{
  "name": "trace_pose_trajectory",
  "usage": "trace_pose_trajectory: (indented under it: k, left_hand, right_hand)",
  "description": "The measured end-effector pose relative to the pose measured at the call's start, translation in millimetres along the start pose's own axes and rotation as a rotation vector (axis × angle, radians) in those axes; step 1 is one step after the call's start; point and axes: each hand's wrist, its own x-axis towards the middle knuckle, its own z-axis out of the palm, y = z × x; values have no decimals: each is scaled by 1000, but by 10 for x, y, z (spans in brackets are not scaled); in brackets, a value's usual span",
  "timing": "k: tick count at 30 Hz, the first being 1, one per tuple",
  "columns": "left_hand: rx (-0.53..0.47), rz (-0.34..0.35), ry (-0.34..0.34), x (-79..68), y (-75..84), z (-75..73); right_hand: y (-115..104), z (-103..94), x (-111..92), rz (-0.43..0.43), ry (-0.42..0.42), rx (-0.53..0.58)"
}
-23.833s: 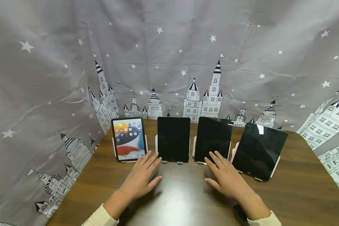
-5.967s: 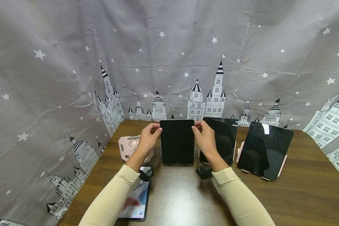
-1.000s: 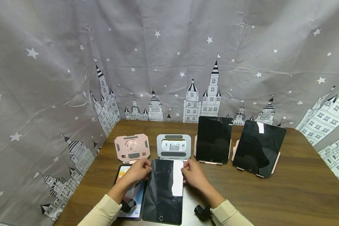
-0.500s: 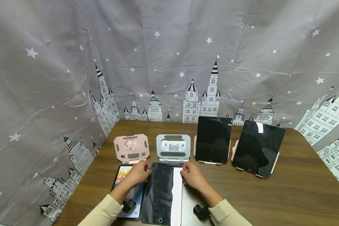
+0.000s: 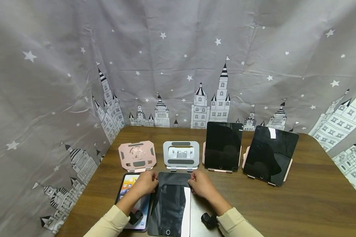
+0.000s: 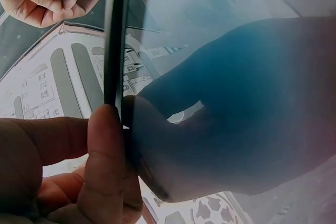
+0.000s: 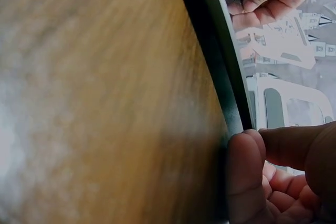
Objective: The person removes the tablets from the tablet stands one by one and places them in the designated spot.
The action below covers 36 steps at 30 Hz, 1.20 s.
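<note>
In the head view, both hands hold a black-screened tablet (image 5: 169,207) low over the front of the table, its home button toward the person. My left hand (image 5: 147,182) pinches its upper left edge, and my right hand (image 5: 199,184) its upper right edge. Each wrist view shows thumb and fingers closed on a tablet edge (image 7: 215,40). Whether the tablet touches the table cannot be made out. Close on its left lies a second tablet (image 5: 129,184) with a lit screen, partly covered by the left forearm. Behind the held tablet stands a bare grey tablet stand (image 5: 166,154).
A bare pink stand (image 5: 125,154) is at the back left. On the right, a dark tablet (image 5: 223,144) and another dark, tilted tablet (image 5: 270,154) lean on pink stands. A grey castle-print curtain (image 5: 178,42) hangs behind the wooden table (image 5: 255,210).
Earlier both left tablets stood on their stands; the lit one then lay in front. Since six seconds ago the second tablet has left its grey stand; in the last second its top edge has sunk forward.
</note>
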Motion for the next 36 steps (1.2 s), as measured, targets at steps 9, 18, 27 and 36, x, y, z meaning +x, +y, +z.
trace_pose_trajectory:
  k: [9,18,27,36]
  left_hand:
    - [20,-29,-14,16,-20,-5]
    - [-10,-65,-17,28,-34,3]
    - [-57,-83,-27,29,-27,-5]
    - [-67,-82,-24,19,-23,-11]
  right_hand:
    - [4,15,3,-19,0,-41]
    - [-5,14,-1,-26,23,-58]
    - [-9,-8,-4,-25,28,-52]
    - [-3,-44,-21,-26,15,-29]
